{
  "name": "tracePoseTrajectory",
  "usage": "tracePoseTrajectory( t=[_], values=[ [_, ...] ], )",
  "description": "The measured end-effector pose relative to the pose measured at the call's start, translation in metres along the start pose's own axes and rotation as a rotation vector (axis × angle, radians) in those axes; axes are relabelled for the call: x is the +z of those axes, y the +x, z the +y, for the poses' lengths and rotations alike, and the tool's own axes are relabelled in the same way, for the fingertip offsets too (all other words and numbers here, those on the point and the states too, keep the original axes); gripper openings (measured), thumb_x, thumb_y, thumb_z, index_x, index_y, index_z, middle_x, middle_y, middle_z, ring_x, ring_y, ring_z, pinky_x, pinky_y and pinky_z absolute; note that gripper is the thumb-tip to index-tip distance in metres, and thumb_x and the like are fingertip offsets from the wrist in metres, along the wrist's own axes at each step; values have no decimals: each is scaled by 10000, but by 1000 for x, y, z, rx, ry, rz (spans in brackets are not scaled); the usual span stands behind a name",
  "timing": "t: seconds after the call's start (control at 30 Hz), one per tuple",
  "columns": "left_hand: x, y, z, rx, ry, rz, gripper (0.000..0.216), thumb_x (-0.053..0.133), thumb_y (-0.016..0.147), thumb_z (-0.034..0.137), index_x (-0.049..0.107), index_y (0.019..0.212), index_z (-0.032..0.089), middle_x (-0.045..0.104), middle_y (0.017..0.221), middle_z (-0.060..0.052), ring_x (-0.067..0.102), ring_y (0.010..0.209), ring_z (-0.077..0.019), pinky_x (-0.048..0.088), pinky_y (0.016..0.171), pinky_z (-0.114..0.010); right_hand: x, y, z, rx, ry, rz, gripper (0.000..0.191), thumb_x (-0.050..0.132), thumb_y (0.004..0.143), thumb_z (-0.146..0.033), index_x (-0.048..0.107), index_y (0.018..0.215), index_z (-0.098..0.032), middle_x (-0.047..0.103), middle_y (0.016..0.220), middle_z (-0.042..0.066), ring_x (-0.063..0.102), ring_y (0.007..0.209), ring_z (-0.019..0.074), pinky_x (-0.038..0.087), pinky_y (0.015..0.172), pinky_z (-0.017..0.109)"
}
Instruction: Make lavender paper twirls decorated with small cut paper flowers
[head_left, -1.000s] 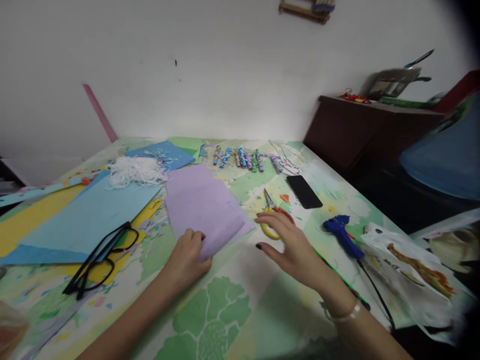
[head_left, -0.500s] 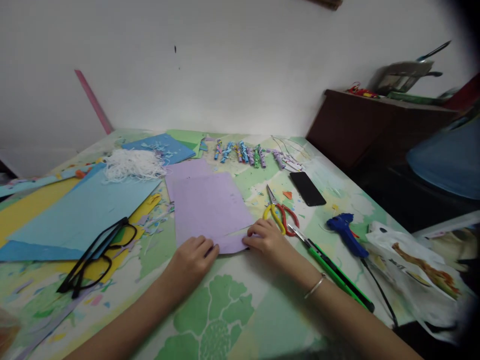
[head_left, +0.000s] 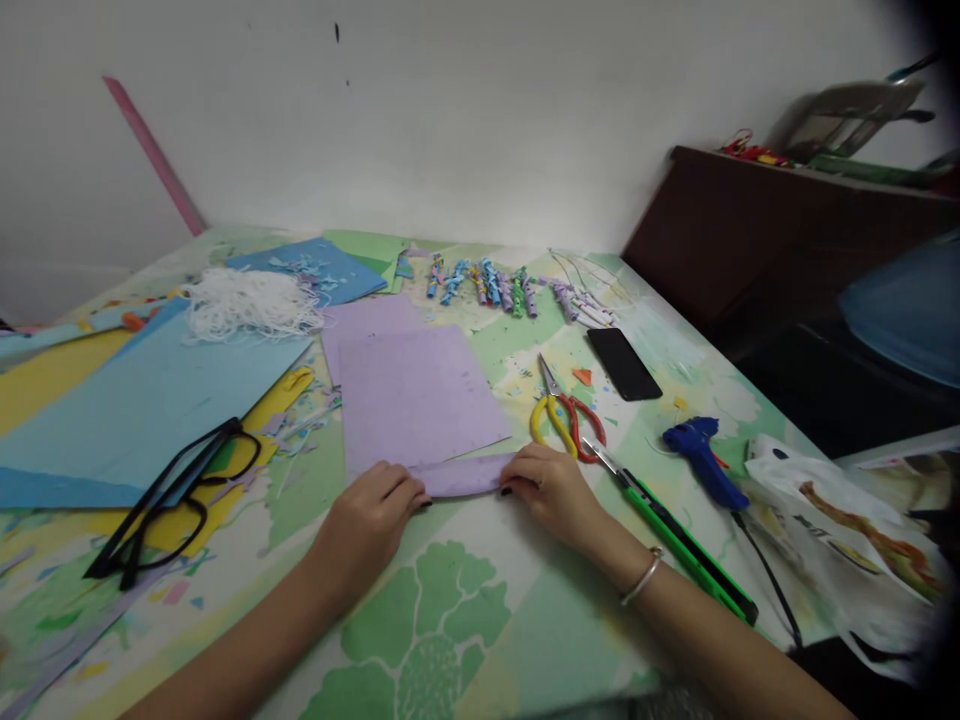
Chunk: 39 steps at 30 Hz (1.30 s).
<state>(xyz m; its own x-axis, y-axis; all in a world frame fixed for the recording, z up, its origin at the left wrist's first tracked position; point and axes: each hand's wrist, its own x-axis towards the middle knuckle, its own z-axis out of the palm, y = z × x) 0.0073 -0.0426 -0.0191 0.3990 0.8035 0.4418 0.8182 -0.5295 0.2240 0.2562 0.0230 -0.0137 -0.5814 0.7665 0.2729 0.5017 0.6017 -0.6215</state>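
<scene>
A narrow strip of purple paper [head_left: 466, 476] lies along the near edge of a larger purple sheet [head_left: 420, 390]. My left hand [head_left: 375, 510] has its fingers closed on the strip's left end. At the opposite end, the fingertips of my right hand [head_left: 551, 490] pinch it, and a bangle sits on that wrist. Just beyond my right hand are scissors [head_left: 568, 410] with one yellow and one red handle. A green box cutter [head_left: 679, 535], its blade out, lies beside my right forearm.
To the left are blue sheets [head_left: 150, 410], white string [head_left: 247, 305], black glasses [head_left: 169, 500] and paper scraps. Several small rolled paper pieces [head_left: 490, 283] line the back. A phone [head_left: 624, 364], a blue glue gun [head_left: 705, 462] and a plastic bag [head_left: 847, 540] are on the right.
My hands are slightly farther apart along the purple strip, and the strip between them looks narrower. The camera view has shifted a little; the tools and sheets stay in place.
</scene>
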Motion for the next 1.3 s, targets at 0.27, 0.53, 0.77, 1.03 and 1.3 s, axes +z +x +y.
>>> tracePoseTrajectory(
  t=[0.27,0.53,0.77,1.03,1.3],
  values=[
    [-4,16,-13,-191,-77,-280,251,449,931,219,641,774,183,636,754,-45,581,737,-192,457,676,-311,-15,25,-14,284,-166,-279,263,580,730,9,758,788,-176,721,795,38,636,748,149,423,674,225],
    [-4,16,-22,-147,113,-376,263,403,928,140,612,772,175,616,754,-69,543,749,-239,397,659,-342,-9,45,-15,429,-313,-370,268,559,667,-54,772,779,-173,729,763,97,652,752,218,390,601,263],
    [-8,16,-33,-31,58,-429,297,360,947,125,567,743,184,601,740,-57,488,731,-228,344,653,-337,-22,55,-17,422,-263,-518,177,634,669,-64,763,742,-162,701,678,53,621,660,167,369,533,222],
    [-8,14,-46,48,-211,-416,292,403,940,179,587,714,202,568,776,-28,450,778,-205,291,701,-338,-23,60,-14,476,-240,-569,203,628,651,-14,760,740,-139,700,670,53,606,628,149,380,523,206],
    [-12,10,-21,87,-58,-388,223,357,916,56,518,796,154,549,799,-62,400,777,-227,280,702,-366,-16,47,-32,276,-242,-497,227,581,680,-1,711,765,-167,685,763,38,573,742,150,367,655,229]
  ],
)
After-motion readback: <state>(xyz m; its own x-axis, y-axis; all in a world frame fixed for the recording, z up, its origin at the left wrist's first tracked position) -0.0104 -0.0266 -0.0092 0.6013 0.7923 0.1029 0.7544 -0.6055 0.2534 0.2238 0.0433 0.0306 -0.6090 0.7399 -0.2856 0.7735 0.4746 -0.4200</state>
